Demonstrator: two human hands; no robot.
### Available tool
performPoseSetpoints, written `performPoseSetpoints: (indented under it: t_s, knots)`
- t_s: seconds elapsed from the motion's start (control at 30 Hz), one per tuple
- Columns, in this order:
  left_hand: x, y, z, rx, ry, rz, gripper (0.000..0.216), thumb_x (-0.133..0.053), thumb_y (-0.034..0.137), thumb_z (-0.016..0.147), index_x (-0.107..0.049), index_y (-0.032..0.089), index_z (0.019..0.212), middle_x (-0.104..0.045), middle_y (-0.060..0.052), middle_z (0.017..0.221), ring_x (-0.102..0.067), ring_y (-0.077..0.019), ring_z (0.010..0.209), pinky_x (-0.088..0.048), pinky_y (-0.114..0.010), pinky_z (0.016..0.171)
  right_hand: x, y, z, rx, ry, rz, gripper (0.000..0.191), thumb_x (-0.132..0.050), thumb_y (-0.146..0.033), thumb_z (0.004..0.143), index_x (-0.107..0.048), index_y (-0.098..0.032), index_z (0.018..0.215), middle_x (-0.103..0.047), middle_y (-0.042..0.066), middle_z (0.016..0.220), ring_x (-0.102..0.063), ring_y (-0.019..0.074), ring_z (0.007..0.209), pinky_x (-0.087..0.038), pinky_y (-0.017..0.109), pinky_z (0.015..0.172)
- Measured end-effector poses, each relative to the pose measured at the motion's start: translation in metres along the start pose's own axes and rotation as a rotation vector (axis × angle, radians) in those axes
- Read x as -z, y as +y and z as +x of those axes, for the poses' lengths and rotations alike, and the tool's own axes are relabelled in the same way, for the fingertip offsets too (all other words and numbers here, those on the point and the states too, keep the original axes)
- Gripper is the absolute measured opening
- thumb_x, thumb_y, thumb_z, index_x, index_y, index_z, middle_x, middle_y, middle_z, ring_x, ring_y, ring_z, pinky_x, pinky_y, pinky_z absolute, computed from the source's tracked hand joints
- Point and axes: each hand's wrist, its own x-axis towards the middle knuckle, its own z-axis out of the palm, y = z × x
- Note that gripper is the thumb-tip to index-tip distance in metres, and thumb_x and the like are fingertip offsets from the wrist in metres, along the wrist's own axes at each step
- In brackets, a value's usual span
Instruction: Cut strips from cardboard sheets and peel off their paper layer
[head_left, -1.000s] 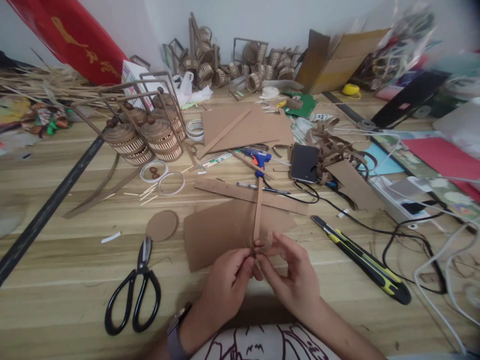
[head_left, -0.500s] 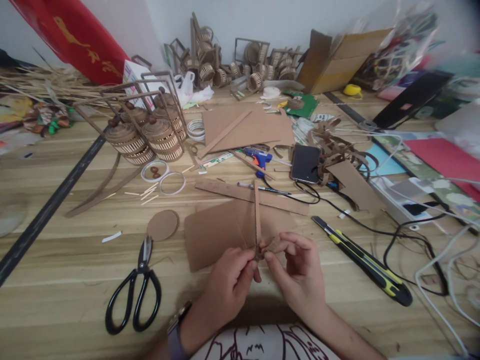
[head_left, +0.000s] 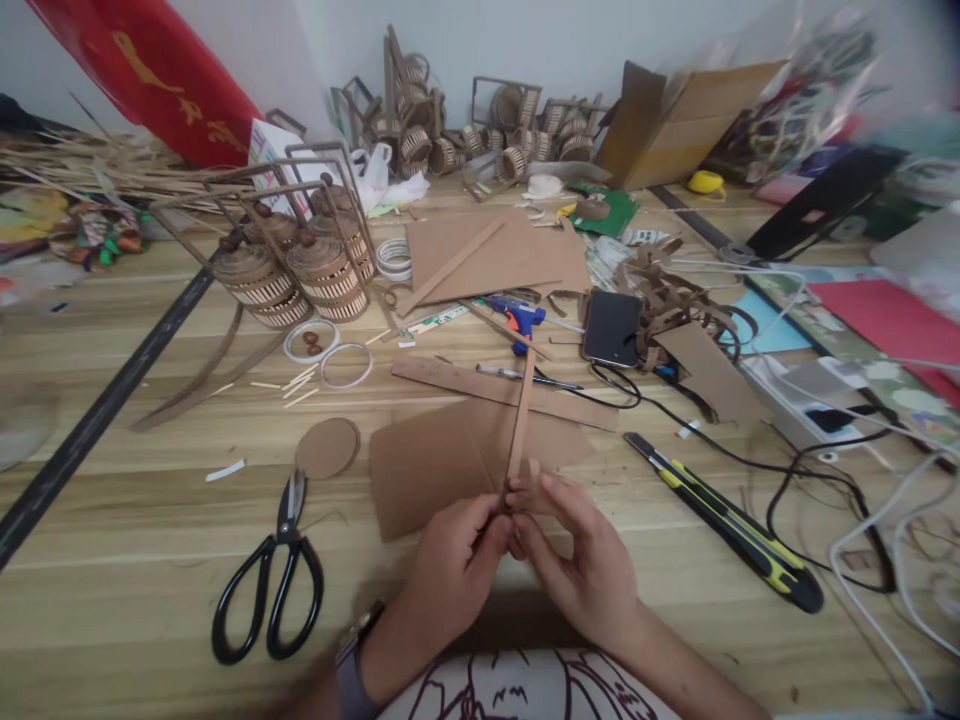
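Cardboard strip (head_left: 523,415), one, in left grip (head_left: 457,565) and right grip (head_left: 592,562).

Single camera, worn on the head, facing forward and down. Nearest, at bottom edge: white cloth with dark maroon line print (head_left: 536,690). Just beyond, low centre: the bare left hand (head_left: 454,560) and the bare right hand (head_left: 589,565), seen from above. Pale striped wooden tabletop (head_left: 135,560) fills the middle; plain bluish-white wall (head_left: 585,40) closes the top, farthest off
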Motion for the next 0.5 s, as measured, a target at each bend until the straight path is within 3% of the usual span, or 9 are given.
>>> performPoseSetpoints:
  t_s: [0.17, 0.5]
  knots:
    - [-0.0009, 0.0010, -0.0003, -0.029, -0.007, 0.022, 0.030, -0.042, 0.032, 0.100, -0.061, 0.019, 0.080, -0.069, -0.002, 0.073, -0.063, -0.0147, 0.068, -0.043, -0.022, 0.067, -0.0043, 0.0005, -0.0058, -0.063, 0.027, 0.067, 0.045, -0.062, -0.014, 0.089, -0.053, -0.031, 0.130, -0.078, 0.004, 0.096, -0.076, 0.0207, 0.083, -0.062, 0.036, 0.074]
    - [-0.0004, 0.0045, 0.0005, -0.049, -0.014, 0.019, 0.033, -0.040, 0.030, 0.100, -0.058, 0.019, 0.073, -0.066, -0.002, 0.071, -0.062, -0.0156, 0.071, -0.044, -0.025, 0.073, -0.0032, -0.0060, -0.0035, -0.223, 0.104, 0.213, 0.012, -0.065, -0.013, 0.086, -0.067, -0.023, 0.091, -0.078, 0.006, 0.084, -0.076, 0.0203, 0.076, -0.063, 0.031, 0.066]
